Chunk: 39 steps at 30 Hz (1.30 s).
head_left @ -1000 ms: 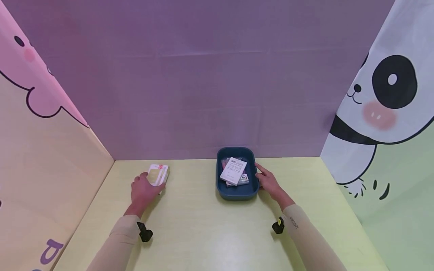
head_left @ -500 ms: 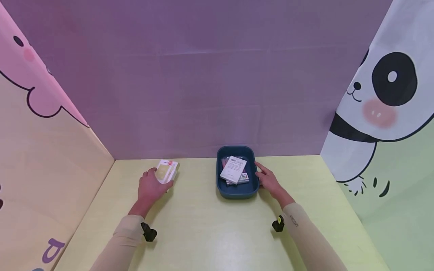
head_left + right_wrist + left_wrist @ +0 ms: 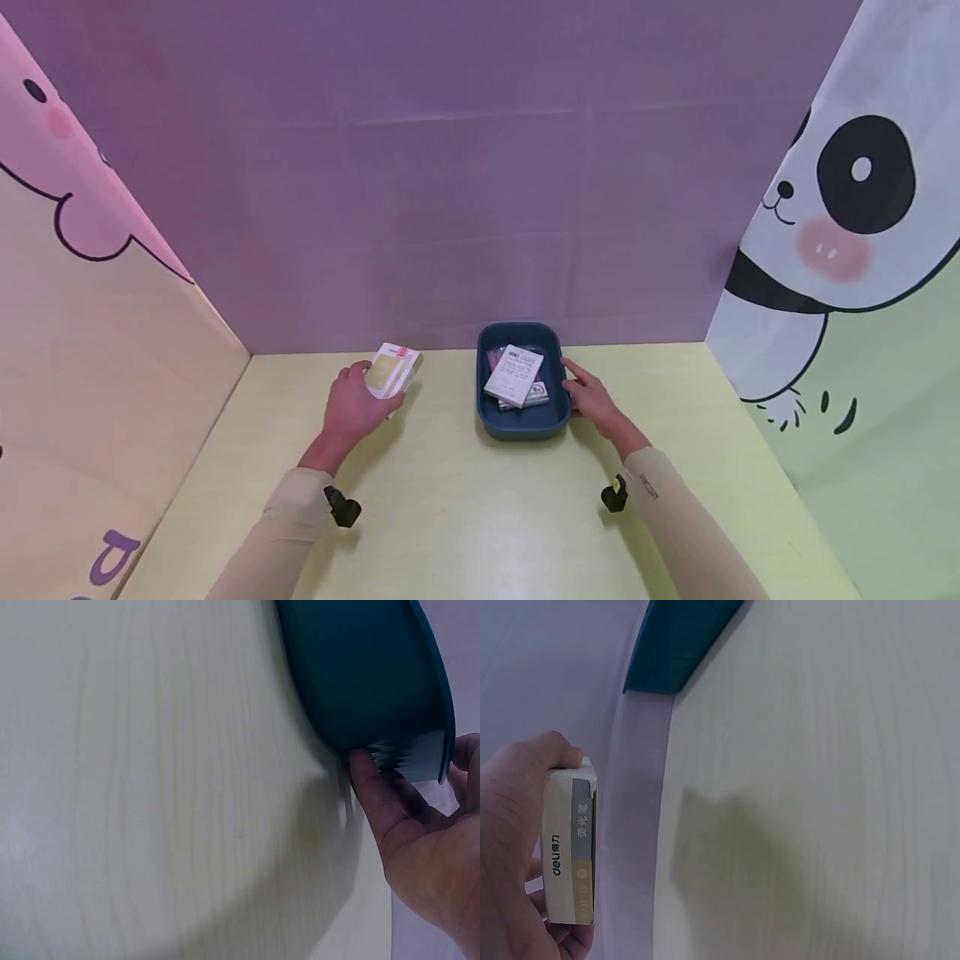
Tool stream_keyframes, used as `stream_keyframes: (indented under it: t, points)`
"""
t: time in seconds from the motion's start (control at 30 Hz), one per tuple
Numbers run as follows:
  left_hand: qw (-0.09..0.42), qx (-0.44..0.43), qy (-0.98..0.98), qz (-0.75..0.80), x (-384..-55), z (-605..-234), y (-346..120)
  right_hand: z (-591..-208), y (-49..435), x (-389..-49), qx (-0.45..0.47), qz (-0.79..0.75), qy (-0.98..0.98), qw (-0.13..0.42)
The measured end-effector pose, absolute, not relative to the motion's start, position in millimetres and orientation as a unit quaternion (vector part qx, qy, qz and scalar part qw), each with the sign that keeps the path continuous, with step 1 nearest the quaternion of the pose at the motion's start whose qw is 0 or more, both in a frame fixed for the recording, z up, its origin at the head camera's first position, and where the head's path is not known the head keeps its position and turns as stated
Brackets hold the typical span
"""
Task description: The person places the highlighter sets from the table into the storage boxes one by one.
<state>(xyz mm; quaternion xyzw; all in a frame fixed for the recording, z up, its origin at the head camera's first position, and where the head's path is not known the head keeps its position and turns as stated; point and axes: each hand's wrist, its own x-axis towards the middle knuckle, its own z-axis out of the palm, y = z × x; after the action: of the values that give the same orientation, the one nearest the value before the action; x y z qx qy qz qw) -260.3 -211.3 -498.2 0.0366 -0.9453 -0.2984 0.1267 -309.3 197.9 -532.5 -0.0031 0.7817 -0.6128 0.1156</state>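
My left hand [image 3: 356, 408] grips a white and beige highlighter box [image 3: 393, 370], thumb on one side and fingers on the other. In the left wrist view the highlighter box [image 3: 568, 847] shows printed lettering on its narrow side and hangs above the table, its shadow apart from it. A dark blue plastic bin [image 3: 522, 429] stands on the table to its right. Inside lie a white printed packet [image 3: 513, 375] and other small packs partly beneath it. My right hand [image 3: 595, 402] touches the bin's right wall with extended thumb and fingers; some fingertips are hidden.
The pale wooden table [image 3: 465, 517] ends at a purple backdrop [image 3: 450, 208] just behind the bin. Printed side panels stand left and right, one with a panda [image 3: 832, 192]. A small black camera [image 3: 344, 507] sits at the left wrist.
My left hand has carried the highlighter box to the right, closer to the bin. The right hand has stayed at the bin's side, and the bin keeps its place.
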Motion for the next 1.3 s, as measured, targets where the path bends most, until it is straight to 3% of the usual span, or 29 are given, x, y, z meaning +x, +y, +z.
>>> stream_keyframes:
  t: [0.5,0.9,1.3]
  points:
    - [0.122,0.005,-0.942,-0.313,-266.0,-485.7,-188.3,-535.8,196.5,-308.1,0.001,-0.607,0.785,0.122]
    - [0.080,-0.002,-0.942,-0.327,-278.0,-468.5,-155.4,-533.0,200.9,-310.3,-0.003,-0.604,0.788,0.115]
    - [0.086,-0.034,-0.942,-0.323,-286.2,-460.2,-127.5,-535.0,199.4,-310.8,0.001,-0.606,0.786,0.121]
